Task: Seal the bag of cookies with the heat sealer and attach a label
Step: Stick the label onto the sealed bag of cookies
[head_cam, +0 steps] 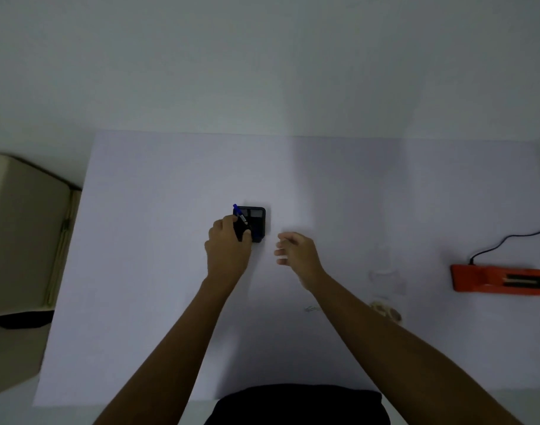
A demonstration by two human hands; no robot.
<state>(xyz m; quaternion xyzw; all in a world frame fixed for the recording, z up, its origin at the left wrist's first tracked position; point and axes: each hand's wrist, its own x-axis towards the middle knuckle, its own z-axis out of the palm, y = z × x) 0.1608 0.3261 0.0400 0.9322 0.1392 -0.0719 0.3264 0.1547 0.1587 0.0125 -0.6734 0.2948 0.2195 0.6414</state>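
Cookie bag (386,309) by right forearm; left hand (228,250) grips pen (239,213) at black holder (258,223); right hand (296,251) loose.

One head-worn wide-angle view; from above the table (158,302), steeply downward and forward; close overhead

Dim, soft-focused — edges bowed, corners dark.
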